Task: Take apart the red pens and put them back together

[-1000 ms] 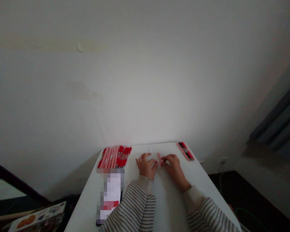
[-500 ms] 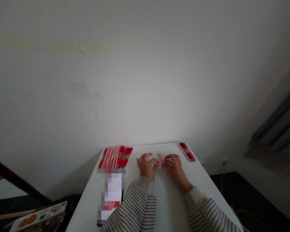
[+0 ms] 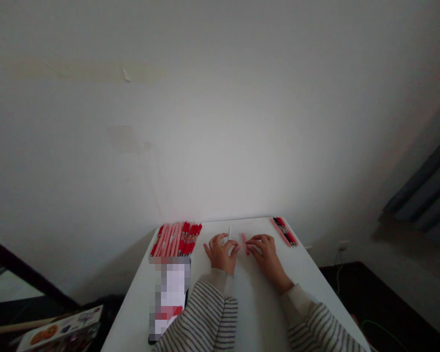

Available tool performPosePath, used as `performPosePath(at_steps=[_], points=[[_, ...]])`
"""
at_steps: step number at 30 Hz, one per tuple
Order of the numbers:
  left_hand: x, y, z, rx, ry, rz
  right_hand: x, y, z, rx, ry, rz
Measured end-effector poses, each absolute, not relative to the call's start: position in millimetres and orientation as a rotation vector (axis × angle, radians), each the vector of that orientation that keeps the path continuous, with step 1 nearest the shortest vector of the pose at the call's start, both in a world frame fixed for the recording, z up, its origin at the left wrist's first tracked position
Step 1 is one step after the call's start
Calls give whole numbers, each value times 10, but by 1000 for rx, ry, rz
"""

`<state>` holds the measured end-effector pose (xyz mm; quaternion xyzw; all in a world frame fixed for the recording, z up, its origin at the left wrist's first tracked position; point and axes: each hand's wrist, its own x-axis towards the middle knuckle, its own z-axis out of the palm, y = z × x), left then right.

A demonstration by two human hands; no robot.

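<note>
My left hand (image 3: 222, 253) is over the table with thumb and forefinger pinched on one end of a thin pink strip (image 3: 242, 245). From the right, the fingertips of my right hand (image 3: 264, 252) close on the other end. A slim pink stick-like piece (image 3: 243, 238) lies crosswise at the strip, partly hidden by my right fingers; its exact kind is too small to make out. Just beyond my left fingers a thin white stick (image 3: 230, 232) lies on the table, its near end hidden behind the hand.
On the white table (image 3: 254, 313), a row of pink and red pen-like sticks (image 3: 174, 239) lies at the back left. A smaller group of red, black and pink ones (image 3: 284, 231) is at the back right. A blurred-out phone (image 3: 174, 283) lies left; a wall (image 3: 220, 122) stands behind.
My hands have drawn very slightly apart, and more of the pink strip and the pink piece shows between them. The fingers of my left hand have shifted a little; the other things stay put.
</note>
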<state>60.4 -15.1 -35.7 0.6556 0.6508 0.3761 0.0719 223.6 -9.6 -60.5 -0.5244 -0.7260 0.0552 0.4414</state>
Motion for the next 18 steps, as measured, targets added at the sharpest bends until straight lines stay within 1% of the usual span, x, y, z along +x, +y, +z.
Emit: performPosePath(at_steps=[18], points=[[602, -145, -360, 2032, 1883, 1105, 2240, -71, -634, -1273, -1826, 131]])
